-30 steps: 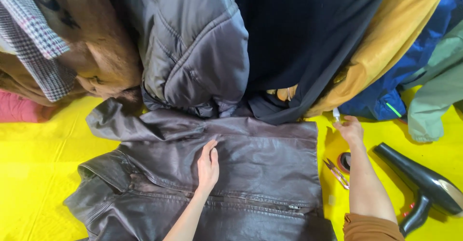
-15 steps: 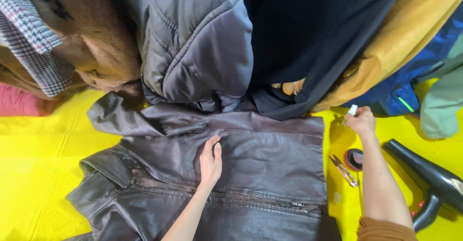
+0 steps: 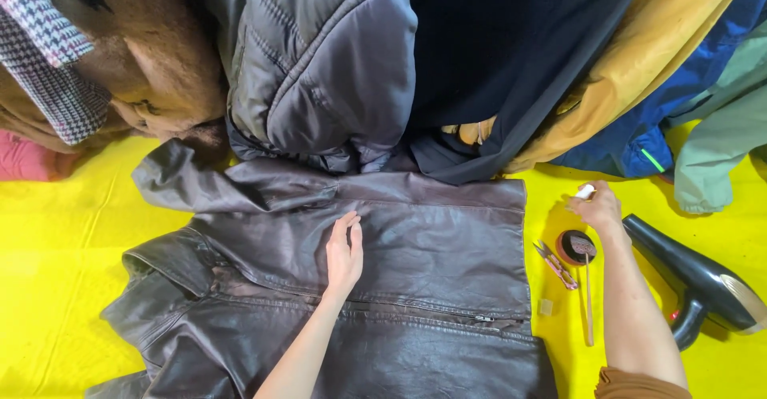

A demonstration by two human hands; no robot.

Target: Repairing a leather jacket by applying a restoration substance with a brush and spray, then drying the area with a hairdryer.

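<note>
A yellow cloth (image 3: 56, 287) covers the work surface. Along the top of the frame lie heaped garments: a checked coat (image 3: 48, 63) and brown fur (image 3: 152, 71) at upper left, a grey padded jacket (image 3: 319, 63) in the middle, a dark garment (image 3: 495, 55), then mustard (image 3: 663, 55), blue (image 3: 639, 143) and pale green jackets (image 3: 719, 143) at upper right. A black hairdryer (image 3: 695, 279) lies at lower right.

Left hand (image 3: 344, 251) flat, right hand (image 3: 598, 207) closed
</note>
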